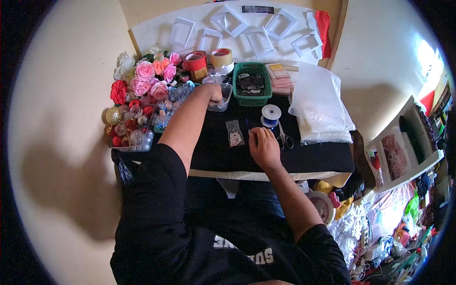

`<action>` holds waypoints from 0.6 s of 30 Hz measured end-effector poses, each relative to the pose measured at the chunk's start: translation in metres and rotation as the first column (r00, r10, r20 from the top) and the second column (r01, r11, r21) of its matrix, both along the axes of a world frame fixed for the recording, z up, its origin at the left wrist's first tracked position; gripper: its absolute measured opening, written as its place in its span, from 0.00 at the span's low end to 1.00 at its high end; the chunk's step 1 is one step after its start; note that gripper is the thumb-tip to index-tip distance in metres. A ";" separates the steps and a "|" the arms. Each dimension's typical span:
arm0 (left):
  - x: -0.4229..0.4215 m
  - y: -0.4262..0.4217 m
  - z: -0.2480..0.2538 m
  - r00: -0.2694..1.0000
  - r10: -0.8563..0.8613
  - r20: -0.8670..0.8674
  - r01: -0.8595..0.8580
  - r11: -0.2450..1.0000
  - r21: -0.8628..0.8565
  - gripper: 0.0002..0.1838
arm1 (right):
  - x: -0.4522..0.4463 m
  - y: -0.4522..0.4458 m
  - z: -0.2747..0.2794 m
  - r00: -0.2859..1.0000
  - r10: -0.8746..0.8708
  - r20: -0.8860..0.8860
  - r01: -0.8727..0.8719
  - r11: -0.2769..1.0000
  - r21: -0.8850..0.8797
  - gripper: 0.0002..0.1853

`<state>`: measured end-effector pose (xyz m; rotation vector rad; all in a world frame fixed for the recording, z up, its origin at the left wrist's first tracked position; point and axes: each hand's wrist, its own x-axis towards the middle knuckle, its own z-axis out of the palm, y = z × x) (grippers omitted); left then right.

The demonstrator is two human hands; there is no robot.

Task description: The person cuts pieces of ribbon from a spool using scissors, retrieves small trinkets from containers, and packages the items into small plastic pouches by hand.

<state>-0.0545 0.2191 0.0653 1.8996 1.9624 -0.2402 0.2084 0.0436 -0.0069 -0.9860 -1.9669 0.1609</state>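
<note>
My left hand (215,93) reaches down into a small clear plastic container (222,106), and its fingers are mostly hidden there. Close to the table's front, my right hand (264,148) has its fingers pinched together; a thin blue strip (247,123) shows just beyond the fingertips, and I cannot make out whether it is held. Beside this hand stand a white spool (271,113) with blue material wound on it and scissors (286,138) with dark handles. Between my hands lies a small clear bag (234,133) with a pale tag-like piece inside.
A green basket (252,100) of dark and silver pieces stands behind. Tape rolls (195,60), artificial flowers (145,71) and a box of ornaments (134,148) are at the left. Clear plastic bags (319,97) are stacked right. White paper frames (259,42) lean at the back.
</note>
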 end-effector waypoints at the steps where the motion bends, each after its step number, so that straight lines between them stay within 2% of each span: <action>1: -0.001 0.000 0.002 1.000 0.002 0.003 -0.002 1.000 0.002 0.14 | 0.000 0.000 0.001 1.000 0.012 0.007 -0.012 1.000 -0.011 0.05; 6: -0.014 0.005 -0.008 0.996 -0.069 0.059 0.070 0.997 -0.020 0.18 | 0.000 -0.001 0.000 1.000 0.013 0.021 -0.012 1.000 -0.015 0.05; 13: -0.013 0.007 -0.001 0.993 -0.119 0.006 0.119 0.993 0.001 0.17 | 0.000 -0.001 0.000 1.000 0.017 0.022 -0.016 0.998 -0.053 0.06; 15: -0.018 0.009 0.004 0.981 -0.081 0.178 0.074 0.996 0.044 0.17 | 0.001 -0.001 0.000 1.000 0.019 -0.002 -0.020 0.998 -0.055 0.06; 16: -0.015 -0.001 0.012 0.981 -0.080 0.177 0.074 0.996 0.043 0.17 | 0.002 0.001 -0.001 0.999 0.004 -0.046 -0.007 0.998 -0.060 0.05; 17: -0.014 -0.012 0.019 0.966 -0.212 0.144 0.160 0.938 0.309 0.16 | 0.003 0.002 -0.002 0.996 -0.012 -0.090 0.006 0.998 -0.067 0.05; 18: -0.009 -0.029 0.028 0.941 -0.330 0.078 0.236 0.803 0.548 0.16 | 0.002 0.001 -0.001 0.994 -0.024 -0.111 0.014 0.996 -0.090 0.06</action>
